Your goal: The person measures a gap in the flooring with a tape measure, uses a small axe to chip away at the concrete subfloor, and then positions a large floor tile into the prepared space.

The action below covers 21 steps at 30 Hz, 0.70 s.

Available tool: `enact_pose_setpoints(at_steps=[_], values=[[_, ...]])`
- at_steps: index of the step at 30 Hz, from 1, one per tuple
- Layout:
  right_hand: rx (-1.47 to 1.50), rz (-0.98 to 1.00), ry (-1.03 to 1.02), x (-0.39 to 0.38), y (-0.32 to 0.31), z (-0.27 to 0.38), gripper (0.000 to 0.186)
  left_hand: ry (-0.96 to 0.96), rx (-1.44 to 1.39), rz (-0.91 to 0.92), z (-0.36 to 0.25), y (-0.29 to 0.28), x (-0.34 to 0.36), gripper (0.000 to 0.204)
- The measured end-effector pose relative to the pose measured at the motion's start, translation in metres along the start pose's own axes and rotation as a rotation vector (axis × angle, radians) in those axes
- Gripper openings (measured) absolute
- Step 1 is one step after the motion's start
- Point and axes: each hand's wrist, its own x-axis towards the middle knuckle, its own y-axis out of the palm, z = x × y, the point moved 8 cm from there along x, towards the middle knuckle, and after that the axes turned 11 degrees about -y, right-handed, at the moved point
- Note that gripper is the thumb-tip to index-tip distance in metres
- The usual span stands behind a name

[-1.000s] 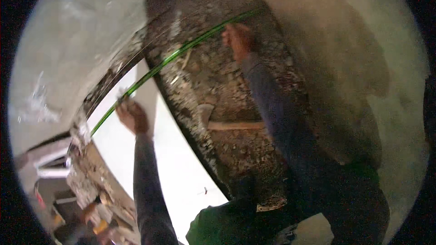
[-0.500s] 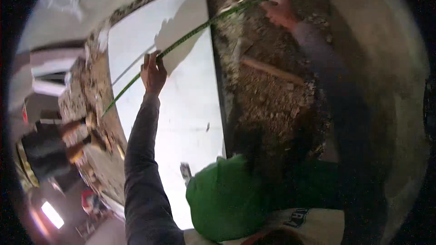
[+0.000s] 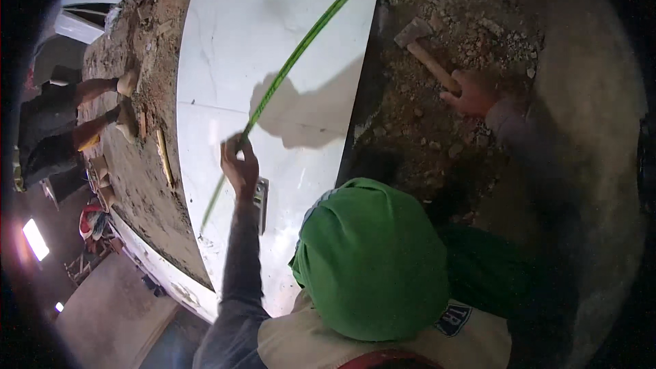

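My left hand [image 3: 239, 166] pinches a long, thin green strip [image 3: 290, 61] between thumb and fingers above a white, faintly veined tile surface [image 3: 225, 48]. From the hand the strip arcs up to the top edge; its other end reaches toward the lower left. My right hand [image 3: 473, 94] is closed around the wooden handle of a hammer [image 3: 428, 61], whose blocky head lies on rubble. Beside my left wrist, a narrow metal tool [image 3: 261, 205] lies on the tiles; its kind is unclear.
Broken soil and rubble [image 3: 437, 143] fill a strip right of the tiles, along a wall [image 3: 581, 130]. Left are bare dirt, a yellowish stick [image 3: 165, 157] and another person's legs [image 3: 96, 89]. A green cloth head covering [image 3: 369, 260] blocks the lower centre.
My right hand has left the green strip's far part and taken hold of the hammer handle. My left hand still holds the strip. The view has shifted, and the hammer appears higher.
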Motion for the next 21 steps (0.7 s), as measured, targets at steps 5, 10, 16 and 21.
enact_pose_setpoints(at_steps=[5,10,16,21], values=[[0.144,-0.254,-0.038,0.006,0.014,-0.040,0.040,-0.173,0.083,-0.100,0.060,0.010,-0.043,0.014],[0.018,0.083,0.059,0.019,-0.002,-0.017,0.043,-0.234,0.192,0.033,0.133,0.001,-0.063,0.041],[0.036,-0.116,-0.036,0.021,0.002,-0.055,0.041,-0.260,0.105,0.119,0.116,0.026,-0.030,0.046],[-0.021,-0.069,0.011,0.025,0.018,-0.040,0.044,-0.214,0.118,0.111,0.102,0.048,0.006,0.049]])
